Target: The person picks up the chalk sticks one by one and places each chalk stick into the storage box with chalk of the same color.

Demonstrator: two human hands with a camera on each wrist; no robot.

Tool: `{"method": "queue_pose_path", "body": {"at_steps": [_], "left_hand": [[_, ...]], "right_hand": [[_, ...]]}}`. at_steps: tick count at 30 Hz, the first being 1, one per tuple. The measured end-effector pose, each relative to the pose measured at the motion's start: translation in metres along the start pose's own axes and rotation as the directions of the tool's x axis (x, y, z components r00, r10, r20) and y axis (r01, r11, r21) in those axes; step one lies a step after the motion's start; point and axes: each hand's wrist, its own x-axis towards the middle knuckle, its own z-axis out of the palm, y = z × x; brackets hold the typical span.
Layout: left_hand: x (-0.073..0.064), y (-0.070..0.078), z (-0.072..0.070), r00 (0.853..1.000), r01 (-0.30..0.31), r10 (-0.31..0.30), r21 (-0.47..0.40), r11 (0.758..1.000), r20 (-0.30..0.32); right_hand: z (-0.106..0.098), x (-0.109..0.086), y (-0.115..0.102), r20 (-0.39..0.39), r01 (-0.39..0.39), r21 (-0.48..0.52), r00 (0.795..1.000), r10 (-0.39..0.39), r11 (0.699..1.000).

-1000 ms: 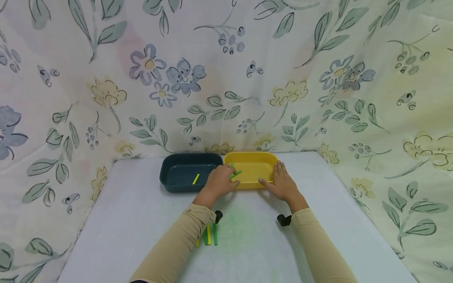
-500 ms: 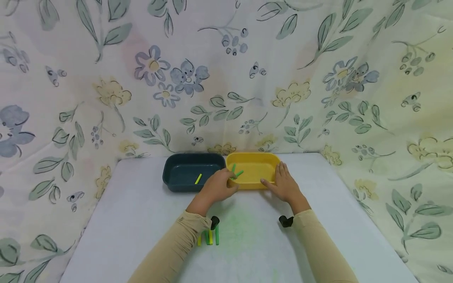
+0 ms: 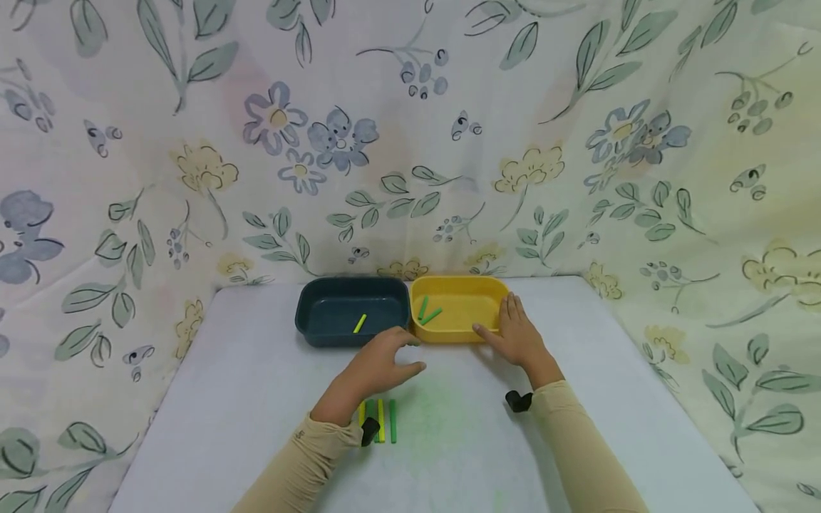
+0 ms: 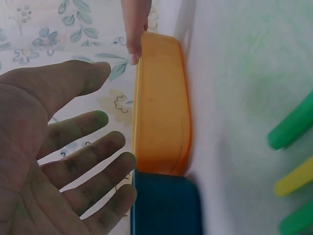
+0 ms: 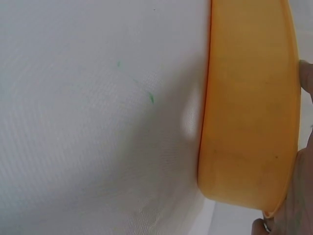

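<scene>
My left hand [image 3: 380,362] hovers over the table just in front of the trays, thumb and fingers apart, holding nothing. Green dust marks its fingertips [image 4: 100,117] in the left wrist view. My right hand [image 3: 518,333] rests on the right front corner of the yellow tray [image 3: 458,336], fingers straight along the side and thumb at the front rim. Two green chalk sticks [image 3: 431,316] lie inside that tray at its left end. A yellow chalk stick [image 3: 360,323] lies in the dark blue tray [image 3: 353,340]. Several green and yellow chalks [image 3: 393,422] lie near my left wrist, partly hidden.
Both trays stand side by side at the back of the white table [image 3: 462,442], close to a floral cloth [image 3: 410,142] hanging behind. Green chalk dust smudges the middle of the table. A black wrist camera [image 3: 518,401] sits at my right cuff.
My left hand has let go of a green chalk in the yellow tray and drawn back toward the table's front left. My right hand stays on the tray.
</scene>
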Motion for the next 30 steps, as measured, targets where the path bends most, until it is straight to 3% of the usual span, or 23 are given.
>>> {"method": "queue_pose_path", "body": {"at_steps": [4,7,16,30], "left_hand": [[-0.015,0.000,0.003,0.999,0.019,-0.017,-0.060,0.998,0.029],[-0.022,-0.002,0.006,0.999,0.016,-0.014,-0.052,0.999,0.035],[-0.041,-0.015,0.014,0.999,0.027,-0.020,0.161,0.987,-0.045],[-0.061,-0.028,0.016,0.997,0.021,-0.032,0.168,0.986,0.064]], "right_hand": [[-0.002,-0.001,-0.001,0.000,-0.004,-0.006,1.000,0.004,1.000],[-0.003,-0.002,-0.002,-0.003,-0.005,-0.004,1.000,0.005,1.000],[-0.003,-0.001,-0.002,-0.009,0.000,0.001,1.000,0.000,1.000],[0.000,0.000,0.000,-0.028,0.007,0.011,1.000,-0.007,1.000]]}}
